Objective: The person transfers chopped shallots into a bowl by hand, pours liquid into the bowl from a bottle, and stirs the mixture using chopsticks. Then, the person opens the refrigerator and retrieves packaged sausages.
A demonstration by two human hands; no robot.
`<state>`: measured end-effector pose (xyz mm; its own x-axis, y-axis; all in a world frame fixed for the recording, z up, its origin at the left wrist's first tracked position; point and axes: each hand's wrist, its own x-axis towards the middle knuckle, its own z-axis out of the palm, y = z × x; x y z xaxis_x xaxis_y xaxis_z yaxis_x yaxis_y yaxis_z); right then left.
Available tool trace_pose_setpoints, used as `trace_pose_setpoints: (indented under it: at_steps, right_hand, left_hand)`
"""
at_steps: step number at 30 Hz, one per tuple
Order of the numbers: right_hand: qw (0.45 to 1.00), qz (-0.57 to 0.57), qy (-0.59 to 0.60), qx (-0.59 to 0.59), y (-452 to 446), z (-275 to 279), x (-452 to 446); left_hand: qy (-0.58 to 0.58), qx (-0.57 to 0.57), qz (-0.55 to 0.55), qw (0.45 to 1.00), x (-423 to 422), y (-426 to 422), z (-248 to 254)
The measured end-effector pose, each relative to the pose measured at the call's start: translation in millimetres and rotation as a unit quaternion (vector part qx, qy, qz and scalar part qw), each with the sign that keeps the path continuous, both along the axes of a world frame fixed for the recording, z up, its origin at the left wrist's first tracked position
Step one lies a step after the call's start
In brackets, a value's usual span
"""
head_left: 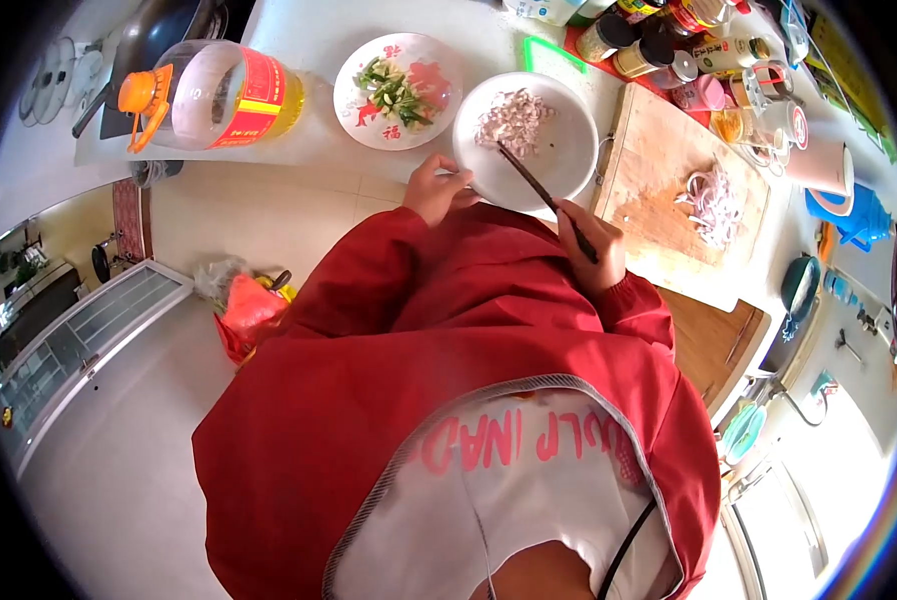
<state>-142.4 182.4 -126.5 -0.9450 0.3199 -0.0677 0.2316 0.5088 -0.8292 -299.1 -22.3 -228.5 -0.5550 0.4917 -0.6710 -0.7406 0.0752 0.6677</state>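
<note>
While the right hand's grip (568, 217) is closed on chopsticks (534, 181), they slant forward-left.

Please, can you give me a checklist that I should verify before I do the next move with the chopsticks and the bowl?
1. Chopsticks held in the right hand, tips at the chopped food: ok.
2. Left hand at the rim of the bowl: ok. How firmly it steadies the bowl: cannot tell.
3. Bowl fully supported by the counter: cannot tell; its near side is close to the red clothing.
4. Food spread evenly in the bowl: not ok; it is gathered toward the far side.
5. Sliced onion kept on the cutting board: ok.
6. Cap on the oil bottle: ok.
</note>
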Motion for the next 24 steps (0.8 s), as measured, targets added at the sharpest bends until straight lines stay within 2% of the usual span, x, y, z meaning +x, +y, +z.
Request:
trace_pose_setpoints:
  at_steps: [1, 4, 5, 9, 12, 15, 16, 18, 19, 22, 24]
  right_hand:
    - [0.996, 0.029, 0.087, 0.016, -1.6, -6.1, -2.9]
    - [0.993, 0.061, 0.098, 0.029, -4.5, -5.9, -5.5]
    - [0.998, 0.029, 0.049, 0.028, -1.9, -4.9, -4.9]
    - [0.996, 0.051, 0.077, 0.001, -3.7, 0.7, -5.0]
    - [1.0, 0.006, 0.025, -0.004, -2.3, -2.7, -3.8]
    - [0.996, 0.028, 0.089, 0.005, -5.4, -4.3, -6.5]
    - [0.993, 0.041, 0.107, 0.01, -7.1, -3.6, -6.9]
    - [0.998, 0.017, 0.06, 0.007, -8.5, -2.4, -6.0]
    - [0.999, 0.007, 0.037, 0.005, -9.0, -2.0, -7.4]
    - [0.992, 0.027, 0.126, 0.017, -15.4, 3.4, -15.1]
    - [0.994, 0.013, 0.102, 0.044, -14.8, -6.3, -12.2]
  left_hand:
    - [0.006, -0.001, 0.006, 1.0, 2.4, 0.3, -2.1]
    - [-0.001, -0.008, -0.007, 1.0, 15.7, 0.0, -9.3]
    - [-0.015, -0.012, -0.023, 1.0, 19.8, -0.2, -9.5]
    - [-0.03, 0.009, -0.05, 0.998, 27.7, -3.6, -13.5]
    - [-0.036, -0.05, -0.034, 0.998, 15.8, -2.2, -15.1]
    - [0.074, -0.059, -0.007, 0.995, -1.7, -0.3, -0.6]
    - [0.075, -0.057, -0.016, 0.995, -4.1, -0.1, 0.7]
    - [0.076, -0.051, -0.032, 0.995, -6.0, 2.9, 1.5]
    - [0.071, -0.056, -0.024, 0.996, -4.9, 5.4, 1.6]
    - [0.039, -0.067, -0.004, 0.997, 10.9, 10.0, 2.1]
    - [0.004, -0.057, 0.008, 0.998, 21.8, 16.1, -2.4]
